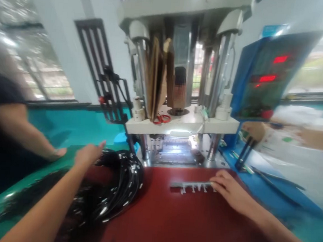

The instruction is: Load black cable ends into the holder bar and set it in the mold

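Observation:
My right hand (pixel 227 187) pinches the right end of a narrow grey strip (pixel 191 185) with several small pale prongs along its lower edge. The strip is held level over the dark red tabletop (pixel 154 213). My left hand (pixel 88 155) is by the upper left side of a large coil of glossy black cables (pixel 127 181) with small white bits among them. One finger or the thumb points up; the other fingers are blurred or hidden, so whether they grip a cable cannot be told.
A press (pixel 182 124) with metal columns and a lit lower opening stands ahead. Red-handled scissors (pixel 161 119) lie on its plate. A blue control box (pixel 261 76) with red displays is at right, near black tongs (pixel 278 182). Another person's arm (pixel 23 130) is at left.

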The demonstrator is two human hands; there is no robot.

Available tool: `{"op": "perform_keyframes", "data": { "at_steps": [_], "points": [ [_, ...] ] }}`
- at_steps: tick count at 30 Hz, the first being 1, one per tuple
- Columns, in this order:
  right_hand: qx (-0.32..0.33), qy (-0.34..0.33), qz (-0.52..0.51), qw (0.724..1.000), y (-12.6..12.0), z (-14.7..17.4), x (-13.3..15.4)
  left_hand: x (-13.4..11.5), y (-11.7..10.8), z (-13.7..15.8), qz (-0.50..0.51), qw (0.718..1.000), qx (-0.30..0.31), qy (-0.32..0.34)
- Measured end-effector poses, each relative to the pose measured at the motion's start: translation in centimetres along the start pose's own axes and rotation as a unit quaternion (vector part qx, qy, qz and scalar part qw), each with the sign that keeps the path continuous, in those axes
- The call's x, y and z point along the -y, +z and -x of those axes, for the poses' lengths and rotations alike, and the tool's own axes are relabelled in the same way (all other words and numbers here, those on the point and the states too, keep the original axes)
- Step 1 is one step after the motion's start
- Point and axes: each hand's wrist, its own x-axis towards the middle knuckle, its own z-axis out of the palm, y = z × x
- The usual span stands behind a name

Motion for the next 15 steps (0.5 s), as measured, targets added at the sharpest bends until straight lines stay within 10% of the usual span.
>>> {"op": "perform_keyframes", "data": {
  "at_steps": [3, 6, 9, 15],
  "points": [
    [0.000, -0.002, 0.016, 1.000, -0.6, -0.4, 0.1, -1.1, 1.3, 3.6, -0.099, 0.980, -0.080, 0.152],
    [-0.001, -0.002, 0.012, 1.000, -1.0, -0.6, 0.9, -2.5, 5.4, 9.5, -0.093, 0.922, 0.116, 0.357],
    [-0.005, -0.022, -0.012, 1.000, -0.7, -0.8, 2.7, -2.9, 11.0, 14.4, -0.094, 0.856, 0.323, 0.393],
    [-0.021, -0.042, -0.092, 0.995, 1.0, -1.4, 4.9, -1.5, 16.9, 15.5, -0.075, 0.860, 0.332, 0.380]
  ]
}}
